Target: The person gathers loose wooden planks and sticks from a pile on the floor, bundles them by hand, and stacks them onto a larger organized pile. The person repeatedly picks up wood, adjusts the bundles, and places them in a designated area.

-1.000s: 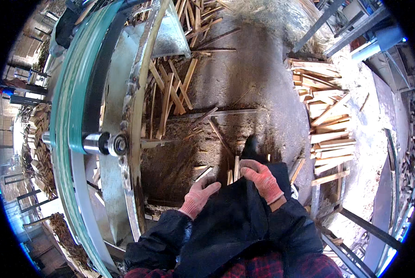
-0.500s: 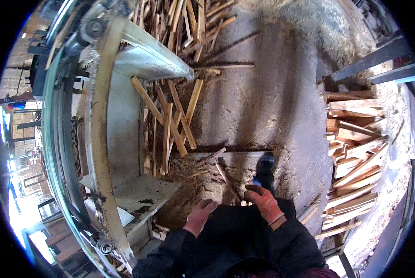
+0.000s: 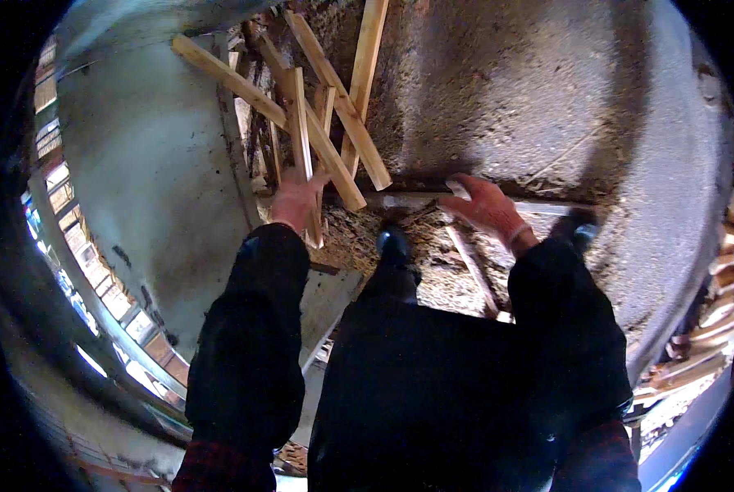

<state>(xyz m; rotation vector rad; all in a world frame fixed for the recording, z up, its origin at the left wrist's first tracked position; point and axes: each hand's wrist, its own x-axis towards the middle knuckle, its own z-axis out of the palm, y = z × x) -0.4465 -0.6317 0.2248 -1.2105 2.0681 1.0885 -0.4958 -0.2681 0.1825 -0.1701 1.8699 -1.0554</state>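
Note:
My left hand (image 3: pixel 296 202), in a reddish work glove, reaches over the lower part of an upright wooden strip (image 3: pixel 298 123). Its fingers look spread though slightly blurred; whether they touch the wood I cannot tell. Beside it, a long wooden strip (image 3: pixel 256 100) slants down to the right across others in a loose crossed pile. Another slanting strip (image 3: pixel 338 97) and a steeper one (image 3: pixel 369 57) lie to the right. My right hand (image 3: pixel 488 211), gloved alike, hovers empty above the floor with thumb and fingers apart. Below it lies a thin, dark-edged wooden stick (image 3: pixel 472 266).
At left a pale metal machine panel (image 3: pixel 145 180) rises, with a low metal ledge (image 3: pixel 328 307) near my left forearm. A metal strip (image 3: pixel 539 207) crosses the debris-strewn floor (image 3: pixel 498 98) by my dark shoes. Stacked wood pieces (image 3: pixel 695 353) lie at the far right.
The view has leaned closer to the crossed strips. My left hand has moved forward from near my lap to the strips; my right hand has reached forward over the floor.

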